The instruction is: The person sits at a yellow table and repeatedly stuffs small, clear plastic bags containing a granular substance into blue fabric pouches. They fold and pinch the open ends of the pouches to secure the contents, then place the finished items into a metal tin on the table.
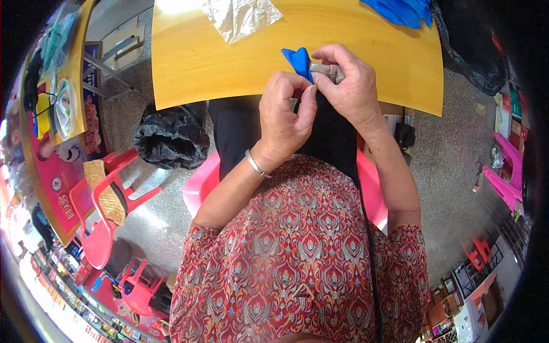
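Note:
Just over the near edge of the yellow table (200, 74), both hands are close together. My left hand (287, 108) is closed, thumb and forefinger pinching the lower edge of a small blue cloth piece (298, 60). A silver bangle (257, 164) circles the left wrist. My right hand (355, 86) is curled around a short grey-brown, wrinkled piece (329, 71) whose kind I cannot make out. The end of that piece touches the blue cloth. The fingers hide part of both things.
A clear plastic bag (240, 17) lies at the table's far side, with more blue cloth (400, 11) at the far right corner. Black plastic bags stand on the floor at left (171, 137) and hang at right (472, 46). A red chair (108, 200) is at the left.

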`<state>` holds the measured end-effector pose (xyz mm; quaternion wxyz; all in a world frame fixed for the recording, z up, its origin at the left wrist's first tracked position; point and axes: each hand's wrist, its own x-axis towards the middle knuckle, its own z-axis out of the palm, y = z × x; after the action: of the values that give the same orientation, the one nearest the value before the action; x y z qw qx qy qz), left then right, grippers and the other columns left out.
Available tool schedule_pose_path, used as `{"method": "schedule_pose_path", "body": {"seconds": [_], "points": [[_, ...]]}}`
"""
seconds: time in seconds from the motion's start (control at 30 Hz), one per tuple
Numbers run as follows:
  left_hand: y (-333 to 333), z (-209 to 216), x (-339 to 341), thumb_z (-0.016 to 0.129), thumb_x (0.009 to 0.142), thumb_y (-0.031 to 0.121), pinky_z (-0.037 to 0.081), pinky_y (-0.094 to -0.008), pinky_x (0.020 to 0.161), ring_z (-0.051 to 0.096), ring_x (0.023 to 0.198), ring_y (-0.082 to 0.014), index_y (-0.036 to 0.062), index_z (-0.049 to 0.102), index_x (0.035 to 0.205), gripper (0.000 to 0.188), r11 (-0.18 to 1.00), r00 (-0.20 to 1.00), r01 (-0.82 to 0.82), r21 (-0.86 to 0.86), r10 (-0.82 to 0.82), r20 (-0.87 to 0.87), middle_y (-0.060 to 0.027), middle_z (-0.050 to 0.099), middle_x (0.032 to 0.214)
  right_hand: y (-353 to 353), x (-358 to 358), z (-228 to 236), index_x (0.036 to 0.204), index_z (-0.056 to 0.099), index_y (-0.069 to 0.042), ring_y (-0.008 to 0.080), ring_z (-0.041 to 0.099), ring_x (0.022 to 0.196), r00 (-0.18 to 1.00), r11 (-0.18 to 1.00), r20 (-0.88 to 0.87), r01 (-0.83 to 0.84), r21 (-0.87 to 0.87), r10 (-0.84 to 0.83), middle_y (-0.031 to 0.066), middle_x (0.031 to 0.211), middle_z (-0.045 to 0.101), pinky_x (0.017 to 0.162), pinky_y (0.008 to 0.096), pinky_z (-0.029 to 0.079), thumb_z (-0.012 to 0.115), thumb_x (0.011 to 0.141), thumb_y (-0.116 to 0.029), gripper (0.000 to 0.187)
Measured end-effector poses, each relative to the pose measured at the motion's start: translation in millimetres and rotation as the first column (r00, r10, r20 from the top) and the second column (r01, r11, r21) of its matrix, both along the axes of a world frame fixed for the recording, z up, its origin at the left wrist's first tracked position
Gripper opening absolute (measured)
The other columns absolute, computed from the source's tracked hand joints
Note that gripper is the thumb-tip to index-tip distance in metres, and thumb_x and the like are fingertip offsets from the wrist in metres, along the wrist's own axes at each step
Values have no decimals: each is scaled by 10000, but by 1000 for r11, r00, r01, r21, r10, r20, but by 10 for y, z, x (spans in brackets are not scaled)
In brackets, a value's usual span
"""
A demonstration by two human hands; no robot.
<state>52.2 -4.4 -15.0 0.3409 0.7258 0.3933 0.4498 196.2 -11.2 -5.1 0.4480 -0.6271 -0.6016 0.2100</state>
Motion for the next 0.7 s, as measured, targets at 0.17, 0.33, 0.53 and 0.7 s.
{"method": "schedule_pose_path", "body": {"seconds": [0.17, 0.33, 0.53, 0.7], "points": [[-2, -102, 6, 644, 800, 7, 467, -303, 589, 582, 637, -208, 8, 537, 840, 114, 989, 999, -17, -145, 23, 41, -107, 561, 760, 0, -60, -102, 913, 571, -49, 273, 634, 714, 996, 993, -10, 89, 72, -89, 108, 779, 617, 639, 346, 503, 723, 698, -85, 266], [24, -87, 43, 628, 848, 31, 436, -218, 609, 507, 662, -71, 19, 560, 842, 69, 981, 998, -50, -186, 56, 28, -12, 559, 740, 45, -24, -144, 870, 564, -49, 272, 624, 718, 998, 994, 20, 58, 91, -60, 97, 770, 597, 639, 343, 502, 705, 711, -61, 212], [85, -167, 33, 646, 823, 36, 459, -273, 584, 552, 615, -155, 11, 556, 853, 98, 951, 994, -80, -297, 98, 47, -82, 562, 722, -3, 169, -104, 1012, 634, -35, 259, 614, 957, 951, 965, -162, -258, 49, 262, 131, 1062, 593, 785, 338, 494, 668, 793, -102, 231], [78, -201, 18, 645, 827, 39, 454, -271, 587, 545, 614, -151, 15, 562, 851, 90, 955, 992, -88, -284, 109, 57, -75, 564, 722, -72, 172, -145, 1131, 630, -33, 292, 556, 1067, 929, 931, -55, -362, 52, 365, 162, 1215, 510, 880, 353, 461, 648, 833, -109, 308]]}}
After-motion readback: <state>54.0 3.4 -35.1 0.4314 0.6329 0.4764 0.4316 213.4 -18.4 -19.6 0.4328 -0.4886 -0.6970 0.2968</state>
